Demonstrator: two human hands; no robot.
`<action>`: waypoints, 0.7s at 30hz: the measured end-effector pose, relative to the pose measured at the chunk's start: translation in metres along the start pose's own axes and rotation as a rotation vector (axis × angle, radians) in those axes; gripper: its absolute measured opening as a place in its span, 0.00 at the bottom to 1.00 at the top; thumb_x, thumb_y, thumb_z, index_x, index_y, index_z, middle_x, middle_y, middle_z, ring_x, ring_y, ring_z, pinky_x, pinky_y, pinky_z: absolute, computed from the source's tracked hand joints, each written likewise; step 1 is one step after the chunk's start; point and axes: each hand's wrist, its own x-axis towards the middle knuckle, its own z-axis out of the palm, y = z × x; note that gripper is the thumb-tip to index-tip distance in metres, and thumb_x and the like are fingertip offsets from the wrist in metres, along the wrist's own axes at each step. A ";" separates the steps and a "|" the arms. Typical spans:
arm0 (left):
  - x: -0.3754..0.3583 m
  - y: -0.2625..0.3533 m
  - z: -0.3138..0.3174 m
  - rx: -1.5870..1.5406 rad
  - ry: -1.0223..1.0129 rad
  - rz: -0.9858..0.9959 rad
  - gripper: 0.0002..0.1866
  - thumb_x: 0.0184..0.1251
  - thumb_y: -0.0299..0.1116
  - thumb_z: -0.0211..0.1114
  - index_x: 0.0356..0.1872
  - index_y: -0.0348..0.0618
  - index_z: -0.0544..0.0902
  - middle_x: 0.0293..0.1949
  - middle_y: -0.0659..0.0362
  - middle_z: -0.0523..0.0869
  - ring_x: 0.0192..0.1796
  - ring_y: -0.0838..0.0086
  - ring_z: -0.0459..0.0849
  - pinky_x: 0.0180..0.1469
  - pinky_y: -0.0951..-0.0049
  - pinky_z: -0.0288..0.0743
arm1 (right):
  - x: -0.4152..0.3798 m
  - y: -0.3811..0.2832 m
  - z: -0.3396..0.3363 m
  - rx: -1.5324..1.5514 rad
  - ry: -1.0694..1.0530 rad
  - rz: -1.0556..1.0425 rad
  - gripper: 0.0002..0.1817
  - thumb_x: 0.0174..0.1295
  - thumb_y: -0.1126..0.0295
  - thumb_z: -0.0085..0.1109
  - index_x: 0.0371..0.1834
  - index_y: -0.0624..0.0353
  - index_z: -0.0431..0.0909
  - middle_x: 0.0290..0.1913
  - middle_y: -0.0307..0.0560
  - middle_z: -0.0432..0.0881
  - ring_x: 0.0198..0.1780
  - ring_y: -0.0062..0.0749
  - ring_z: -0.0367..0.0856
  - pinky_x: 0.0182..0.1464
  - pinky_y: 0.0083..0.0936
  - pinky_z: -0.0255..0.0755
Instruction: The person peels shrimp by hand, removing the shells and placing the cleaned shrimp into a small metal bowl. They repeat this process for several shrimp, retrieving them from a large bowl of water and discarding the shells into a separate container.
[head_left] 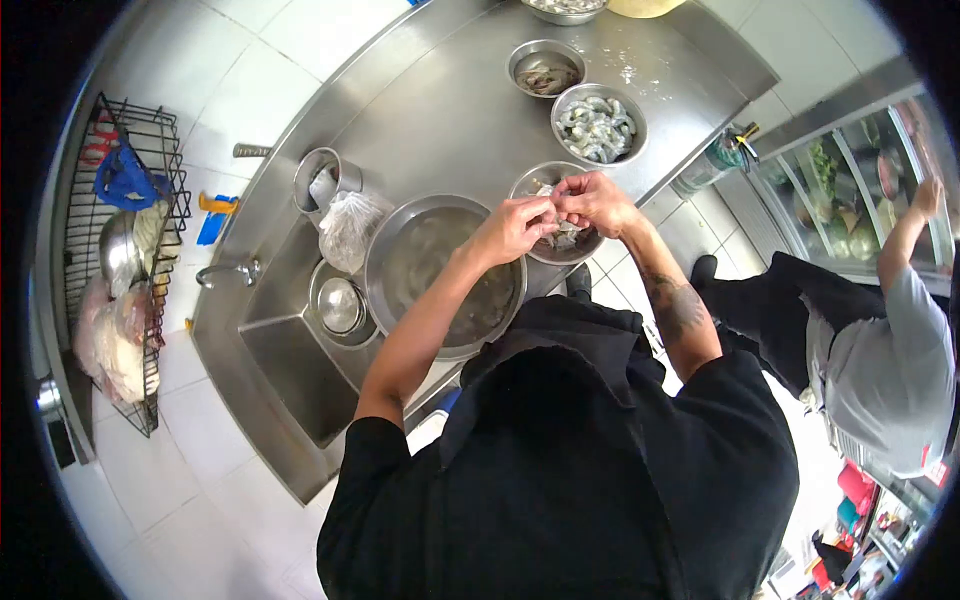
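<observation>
Both hands meet over a steel bowl [521, 190] holding pale scraps that look like shrimp shells. My left hand [518, 230] is closed in a pinch, and my right hand [597, 203] pinches against it from the other side. Between the fingertips is a small thing, mostly hidden, that looks like a shrimp. Just beyond, a bowl of peeled grey shrimp [597, 128] stands on the counter. Behind it, a smaller bowl [545, 70] holds darker shrimp in liquid. Under my left forearm sits a large basin [420, 255] of cloudy water.
Left of the basin are a clear plastic bag [350, 230], a steel canister [318, 180], a strainer [340, 305], a faucet [230, 272] and a sink [300, 375]. A wire rack [125, 260] hangs on the wall. A co-worker [880, 370] stands at right by a glass-door fridge [850, 190].
</observation>
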 end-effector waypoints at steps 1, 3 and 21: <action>-0.002 0.001 -0.002 -0.002 -0.027 -0.089 0.11 0.64 0.28 0.69 0.31 0.37 0.74 0.26 0.58 0.75 0.29 0.76 0.73 0.34 0.72 0.73 | 0.003 0.000 -0.001 0.001 -0.013 0.008 0.03 0.58 0.77 0.63 0.32 0.66 0.81 0.23 0.38 0.78 0.21 0.15 0.72 0.20 0.14 0.61; -0.006 0.006 -0.005 -0.003 -0.028 -0.137 0.12 0.64 0.28 0.70 0.31 0.37 0.73 0.26 0.58 0.75 0.28 0.77 0.72 0.34 0.71 0.74 | 0.007 0.001 -0.002 -0.042 -0.007 -0.010 0.04 0.60 0.75 0.64 0.33 0.64 0.80 0.22 0.35 0.77 0.21 0.13 0.69 0.21 0.12 0.58; 0.010 -0.009 0.003 -0.489 0.064 -0.120 0.07 0.69 0.23 0.65 0.34 0.34 0.75 0.36 0.56 0.86 0.38 0.79 0.86 0.41 0.76 0.81 | -0.029 -0.021 -0.064 -0.058 -0.081 0.008 0.05 0.53 0.78 0.62 0.34 0.64 0.81 0.25 0.36 0.78 0.22 0.14 0.71 0.22 0.12 0.62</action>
